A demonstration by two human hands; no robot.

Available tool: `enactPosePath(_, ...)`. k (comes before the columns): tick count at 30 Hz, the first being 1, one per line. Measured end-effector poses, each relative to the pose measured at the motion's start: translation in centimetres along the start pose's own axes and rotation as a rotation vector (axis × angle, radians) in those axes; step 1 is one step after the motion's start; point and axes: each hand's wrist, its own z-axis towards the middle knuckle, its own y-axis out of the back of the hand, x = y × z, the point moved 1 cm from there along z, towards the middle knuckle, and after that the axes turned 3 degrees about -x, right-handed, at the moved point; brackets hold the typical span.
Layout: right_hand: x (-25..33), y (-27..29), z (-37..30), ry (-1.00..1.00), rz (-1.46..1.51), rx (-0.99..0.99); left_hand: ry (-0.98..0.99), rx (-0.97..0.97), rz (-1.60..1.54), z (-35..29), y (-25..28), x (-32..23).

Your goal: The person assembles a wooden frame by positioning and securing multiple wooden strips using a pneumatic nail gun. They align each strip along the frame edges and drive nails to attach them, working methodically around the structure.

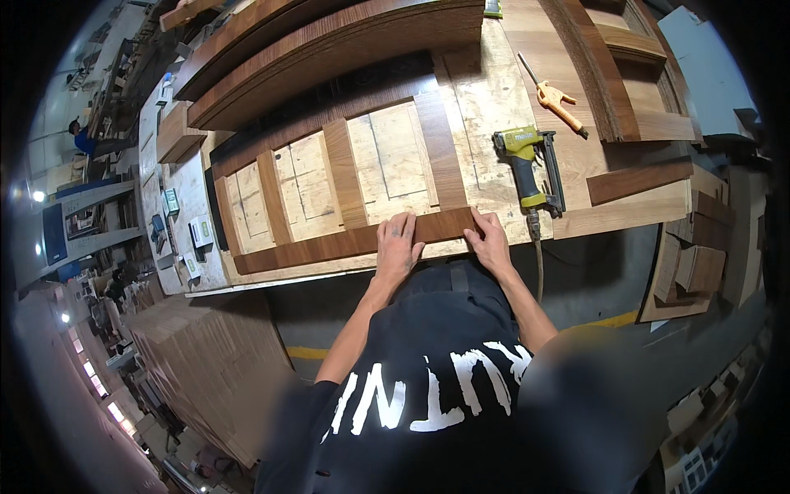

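Note:
A brown wood-grain frame with several crosspieces (344,177) lies flat on the worktable. Along its near side runs a long dark brown strip of board (321,247). My left hand (398,249) grips this strip right of its middle, fingers over the top and thumb at the near edge. At the strip's right end, my right hand (489,244) pinches it between thumb and fingers. The crosspieces meet or nearly meet the strip; whether they are fixed to it I cannot tell. To the right of my right hand lies a green and black nail gun (523,165) with a hose.
Beyond the frame stand large brown panels (346,66). An orange blow gun (556,100) and a short brown board (640,179) lie on the right. Small boxes (200,231) sit at the left end. Stacked panels (206,354) stand on the floor; another person (85,140) is far left.

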Motion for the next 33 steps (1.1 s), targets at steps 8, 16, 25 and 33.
enactPosePath(8,-0.4,0.2,0.3,0.060,-0.078,-0.005,0.034,-0.023,-0.026,-0.1,0.0,0.0)
enactPosePath(16,0.0,0.2,0.4,0.055,-0.047,0.008,-0.014,-0.067,-0.011,-0.3,0.1,0.0)
enactPosePath(25,-1.0,0.4,1.5,0.001,-0.014,0.087,-0.026,-0.084,-0.028,-0.3,-0.4,0.5)
enactPosePath(33,-0.9,0.5,1.4,-0.017,0.073,0.091,-0.019,-0.102,-0.053,-0.3,-0.3,0.4)
